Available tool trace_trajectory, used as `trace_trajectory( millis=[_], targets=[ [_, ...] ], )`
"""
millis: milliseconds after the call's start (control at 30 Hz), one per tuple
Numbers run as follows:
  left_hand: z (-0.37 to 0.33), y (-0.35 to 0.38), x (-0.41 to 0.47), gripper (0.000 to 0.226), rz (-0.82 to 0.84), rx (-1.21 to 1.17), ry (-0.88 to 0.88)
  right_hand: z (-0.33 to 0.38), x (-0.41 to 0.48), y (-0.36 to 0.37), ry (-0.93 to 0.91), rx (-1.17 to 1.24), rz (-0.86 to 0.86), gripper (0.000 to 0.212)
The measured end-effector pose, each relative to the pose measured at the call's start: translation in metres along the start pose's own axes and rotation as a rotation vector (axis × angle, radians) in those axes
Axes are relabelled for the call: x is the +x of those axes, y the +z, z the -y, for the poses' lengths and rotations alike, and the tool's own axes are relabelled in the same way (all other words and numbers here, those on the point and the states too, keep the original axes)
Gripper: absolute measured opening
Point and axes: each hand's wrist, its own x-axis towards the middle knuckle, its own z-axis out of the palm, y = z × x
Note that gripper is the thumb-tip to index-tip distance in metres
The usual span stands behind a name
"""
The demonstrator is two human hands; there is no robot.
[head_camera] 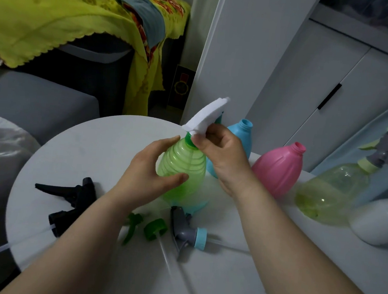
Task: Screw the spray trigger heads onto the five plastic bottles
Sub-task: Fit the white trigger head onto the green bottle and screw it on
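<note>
Loose spray heads lie closest on the round white table (pixel 90 142): a black one (pixel 71 199), a green one (pixel 143 227) and a grey one with a blue collar (pixel 188 228). Just behind them, the left hand (pixel 148 173) wraps its fingers around the upright green bottle (pixel 179 166). The right hand (pixel 220 154) pinches the white spray head (pixel 205 117) sitting on that bottle's neck. Behind stand an open blue bottle (pixel 241 132) and a pink bottle (pixel 278 168). To the right are a yellowish bottle (pixel 332 194) with a grey head fitted and a white bottle (pixel 378 224).

Head view, downward, close over table (pixel 89 151)
</note>
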Motion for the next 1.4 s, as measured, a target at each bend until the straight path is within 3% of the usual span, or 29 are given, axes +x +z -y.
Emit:
trace_trajectory(
  millis=[267, 400, 567, 733, 867, 1067, 1233, 1400],
  targets=[
    [0.001, 0.005, 0.001, 0.066, -0.024, -0.009, 0.019, -0.005, -0.005, 0.022, -0.156, -0.186, -0.26, 0.034],
    [0.001, 0.005, 0.001, 0.067, -0.014, 0.009, 0.035, -0.001, -0.009, 0.024, -0.151, -0.32, -0.17, 0.03],
    [0.001, 0.004, 0.002, 0.07, -0.022, -0.027, 0.032, 0.003, -0.013, 0.006, -0.059, -0.238, 0.052, 0.026],
    [0.002, 0.004, 0.001, 0.069, -0.023, -0.018, 0.045, 0.001, -0.008, 0.005, -0.094, -0.236, -0.1, 0.027],
    [0.002, 0.004, 0.002, 0.068, -0.025, -0.009, 0.049, -0.003, -0.005, 0.015, -0.15, -0.326, -0.224, 0.039],
    [0.002, 0.005, 0.001, 0.069, -0.022, -0.01, 0.037, 0.001, -0.018, 0.004, -0.055, -0.27, -0.031, 0.042],
    [0.001, 0.004, 0.001, 0.069, -0.021, -0.03, 0.037, 0.008, -0.011, 0.001, -0.074, -0.24, -0.114, 0.015],
    [0.002, 0.006, 0.002, 0.069, -0.028, -0.022, 0.043, 0.003, -0.004, 0.007, -0.095, -0.24, -0.167, 0.037]
  ],
)
